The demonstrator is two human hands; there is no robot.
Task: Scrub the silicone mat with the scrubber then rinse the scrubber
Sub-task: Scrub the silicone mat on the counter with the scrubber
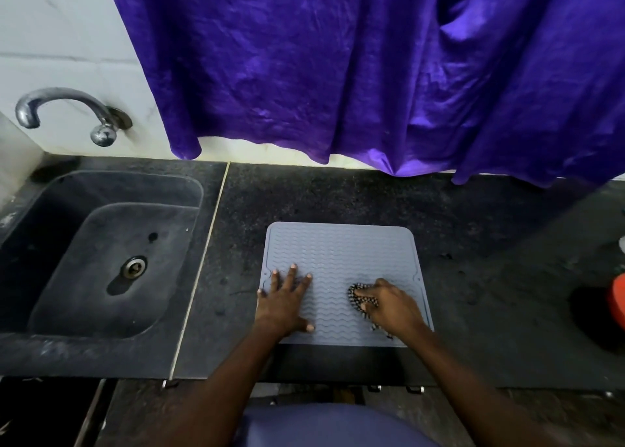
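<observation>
A grey silicone mat (341, 247) with wavy ridges lies flat on the dark stone counter, near its front edge. My left hand (284, 303) is pressed flat on the mat's near left part, fingers spread. My right hand (392, 306) grips a dark, speckled scrubber (358, 298) and presses it on the mat's near right part. Most of the scrubber is hidden under my fingers; its left edge and some strands below show.
A dark sink (101, 254) with a metal drain is sunk into the counter at the left, with a chrome tap (64, 108) on the white tiled wall above it. A purple cloth (372, 74) hangs behind the counter. A red object (616, 299) sits at the right edge.
</observation>
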